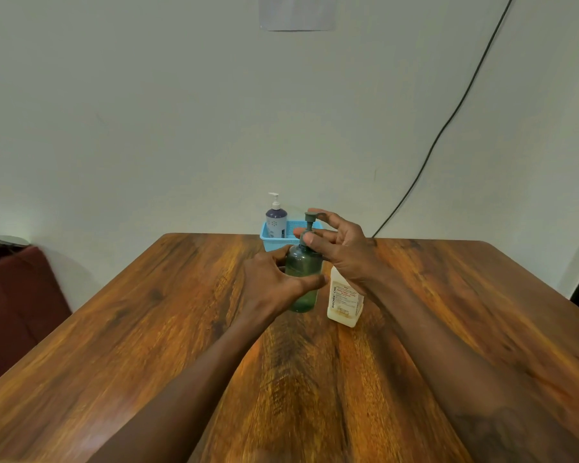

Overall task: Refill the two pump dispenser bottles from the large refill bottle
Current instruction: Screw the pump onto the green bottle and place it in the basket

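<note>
The green pump bottle [303, 282] stands mid-surface, just left of the white refill bottle [345, 300]. The left hand [271, 279] wraps its body; right hand [336, 243] fingers [310, 240] pinch the pump collar. It looks like light, smooth, stiff plastic, best gripped at the waist.

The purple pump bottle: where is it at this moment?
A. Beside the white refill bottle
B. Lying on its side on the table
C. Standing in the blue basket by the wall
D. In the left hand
C: the purple pump bottle stands upright in the blue basket at the table's far edge, untouched, while both hands work on the green pump bottle.
</note>
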A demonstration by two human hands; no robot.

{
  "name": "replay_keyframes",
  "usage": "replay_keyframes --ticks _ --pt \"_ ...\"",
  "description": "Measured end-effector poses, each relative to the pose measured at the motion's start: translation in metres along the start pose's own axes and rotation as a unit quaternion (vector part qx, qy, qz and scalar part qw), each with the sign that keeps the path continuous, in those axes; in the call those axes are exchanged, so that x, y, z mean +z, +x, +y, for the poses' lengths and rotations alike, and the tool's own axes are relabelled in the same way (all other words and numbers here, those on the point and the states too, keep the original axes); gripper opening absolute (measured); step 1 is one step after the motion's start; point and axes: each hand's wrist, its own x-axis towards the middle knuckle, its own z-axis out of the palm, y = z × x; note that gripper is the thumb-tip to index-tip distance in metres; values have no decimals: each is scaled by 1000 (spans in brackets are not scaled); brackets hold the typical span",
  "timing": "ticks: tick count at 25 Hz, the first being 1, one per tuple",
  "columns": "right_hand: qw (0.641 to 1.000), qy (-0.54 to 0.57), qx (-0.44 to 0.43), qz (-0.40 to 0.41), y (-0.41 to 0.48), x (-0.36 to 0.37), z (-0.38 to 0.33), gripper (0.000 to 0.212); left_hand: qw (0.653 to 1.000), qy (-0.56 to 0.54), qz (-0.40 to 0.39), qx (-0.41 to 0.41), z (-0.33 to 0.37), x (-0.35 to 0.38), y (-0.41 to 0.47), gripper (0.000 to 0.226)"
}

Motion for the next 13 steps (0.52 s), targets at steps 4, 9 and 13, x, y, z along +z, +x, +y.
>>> replay_keyframes --ticks 4,9,13 --pt "977 -175 -14 121 0 7 -8 66 1000 7 4 4 0 1 0 81" --pt "960 -255 4 114 11 19 -12 71 1000 13 19 10 3 5 5 83" --pt "999 -9 40 29 14 14 -17 30 999 9 31 1 2 3 21 75"
